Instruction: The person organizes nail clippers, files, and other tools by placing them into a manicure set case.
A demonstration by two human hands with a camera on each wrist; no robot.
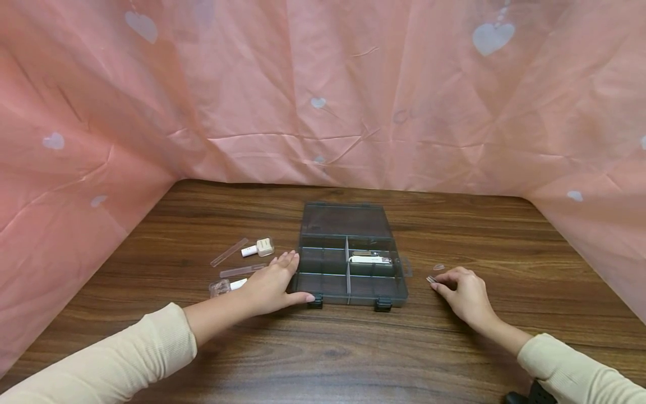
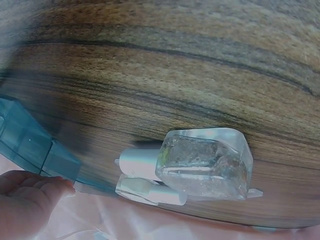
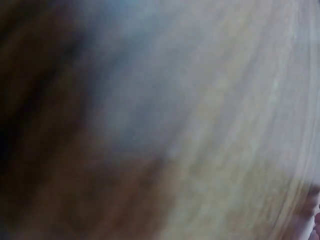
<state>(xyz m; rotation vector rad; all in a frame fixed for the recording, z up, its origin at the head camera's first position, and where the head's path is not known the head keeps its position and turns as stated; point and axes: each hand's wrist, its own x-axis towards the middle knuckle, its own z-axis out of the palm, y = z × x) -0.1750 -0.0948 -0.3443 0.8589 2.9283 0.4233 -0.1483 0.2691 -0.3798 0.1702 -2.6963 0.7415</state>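
- Right hand (image 1: 466, 294): pinching small slim silvery piece (image 1: 431, 279), right of translucent dark-grey plastic compartment box (image 1: 360, 299) on brown wood-grain counter (image 1: 353, 348) — pick-up step, apparently.
- Left hand (image 1: 272, 286): fingers extended, touching box's left edge.
- Next move: likely wants firm pinch.

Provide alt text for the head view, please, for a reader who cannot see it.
A person's left hand touches a dark, see-through divided box on a wooden table; to its right, the right hand pinches a small, unclear item. A white clipper lies in the box; two bottles and clear strips lie to its left.
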